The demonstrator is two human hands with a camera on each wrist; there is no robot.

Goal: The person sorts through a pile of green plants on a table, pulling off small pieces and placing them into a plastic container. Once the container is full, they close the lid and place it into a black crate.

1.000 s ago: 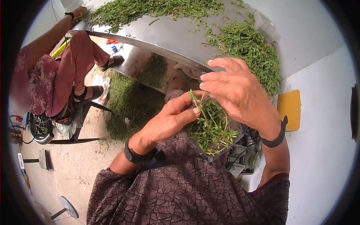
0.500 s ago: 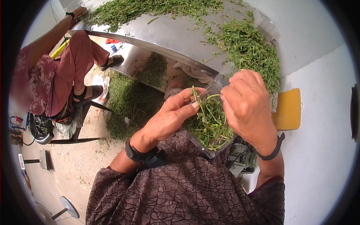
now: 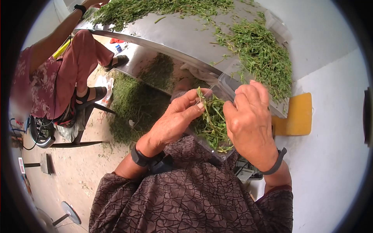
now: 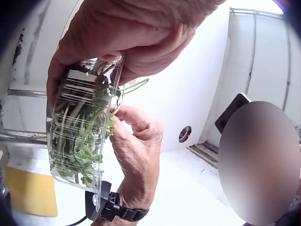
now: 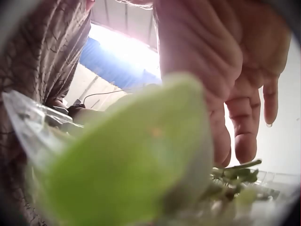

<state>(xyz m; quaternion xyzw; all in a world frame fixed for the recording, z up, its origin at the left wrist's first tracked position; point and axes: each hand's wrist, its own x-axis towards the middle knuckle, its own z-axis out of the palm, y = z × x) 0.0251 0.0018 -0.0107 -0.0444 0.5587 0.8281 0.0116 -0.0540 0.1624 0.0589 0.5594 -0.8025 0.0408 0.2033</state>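
Note:
A clear plastic clamshell box (image 3: 222, 156) with leafy green stems (image 3: 213, 122) in it is held over the lap. My left hand (image 3: 169, 118) grips its far left side, fingers around the outside and thumb over the rim on a sprig. The open lid (image 3: 226, 83) leans out at the far side. My right hand (image 3: 248, 124) is at the box's right side, fingers bent down to the greens. In the left wrist view, the thumb and forefinger of the right hand (image 4: 141, 150) pinch at a stem by the box's opening. A leaf blurs much of the right wrist view.
A metal table (image 3: 182, 39) ahead bears heaps of greens (image 3: 264, 58), with clear boxes (image 3: 278, 25) near the wall. More greens (image 3: 130, 112) lie below. Another person (image 3: 70, 73) sits at the left. A yellow board (image 3: 299, 116) stands against the right wall.
My right hand has come down from above the far edge of the box to its right side, its fingers bending in to the greens. The left hand keeps its grip.

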